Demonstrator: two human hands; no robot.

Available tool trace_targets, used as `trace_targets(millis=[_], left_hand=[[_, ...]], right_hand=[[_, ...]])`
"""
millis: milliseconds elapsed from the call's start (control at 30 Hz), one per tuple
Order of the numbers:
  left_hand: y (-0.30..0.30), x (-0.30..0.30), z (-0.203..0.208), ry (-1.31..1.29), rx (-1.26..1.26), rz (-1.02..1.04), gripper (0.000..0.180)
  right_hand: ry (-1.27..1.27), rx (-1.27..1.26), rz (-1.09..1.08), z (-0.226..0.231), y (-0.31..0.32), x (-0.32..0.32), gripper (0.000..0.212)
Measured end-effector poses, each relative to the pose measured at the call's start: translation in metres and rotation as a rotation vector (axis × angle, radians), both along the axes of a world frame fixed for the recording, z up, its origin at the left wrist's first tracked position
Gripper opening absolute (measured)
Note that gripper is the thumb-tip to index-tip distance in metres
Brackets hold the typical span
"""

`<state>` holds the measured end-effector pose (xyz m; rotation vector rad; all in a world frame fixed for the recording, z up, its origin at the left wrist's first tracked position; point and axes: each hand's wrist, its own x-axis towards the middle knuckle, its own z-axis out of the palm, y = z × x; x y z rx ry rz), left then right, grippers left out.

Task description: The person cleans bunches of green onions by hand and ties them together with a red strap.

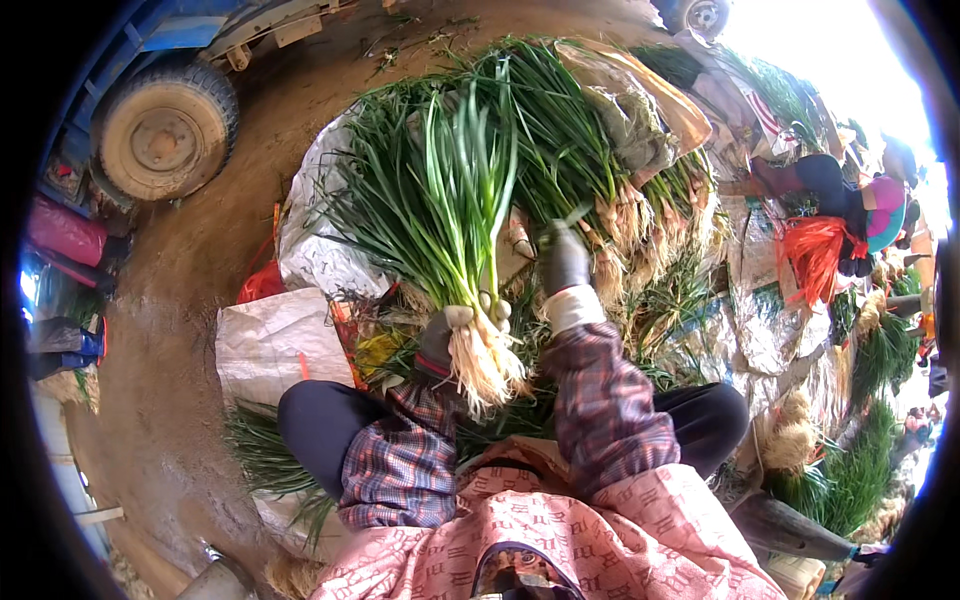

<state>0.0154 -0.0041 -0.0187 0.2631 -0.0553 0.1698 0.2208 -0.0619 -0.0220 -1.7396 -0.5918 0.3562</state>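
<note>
Wheel (pixel 163 138) at far left, then a pale sack (pixel 285 345). The left hand (pixel 438 345) has its grip closed round an onion bunch (pixel 465 270) just above the roots, leaves pointing away. Beside it the right hand (pixel 564 260) is blurred; I cannot tell its grip. More onions (pixel 628 225) lie beyond, then red plastic (pixel 808 255).

Brown dirt ground (pixel 165 350), blue vehicle (pixel 186 33), bright white glare (pixel 850 55)

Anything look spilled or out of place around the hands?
Yes, slightly: loose green leaves lie tangled right of the right sleeve, messy, unlike the neatly gathered bundle in the left hand.
</note>
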Motion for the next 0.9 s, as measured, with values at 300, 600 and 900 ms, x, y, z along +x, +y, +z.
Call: trace_targets(millis=[300,600,900], left_hand=[[-0.009,0.014,-0.005,0.164,0.025,0.115,0.054],[0.006,0.008,0.022,0.374,0.225,0.228,0.046],[0.002,0.006,0.002,0.334,0.177,0.216,0.04]], right_hand=[[-0.545,-1.09,1.055,0.02,-0.081,0.013,0.036],[-0.673,-0.779,0.175,0.064,0.018,0.077,0.029],[0.331,-0.259,0.648,0.045,-0.026,-0.009,0.042]])
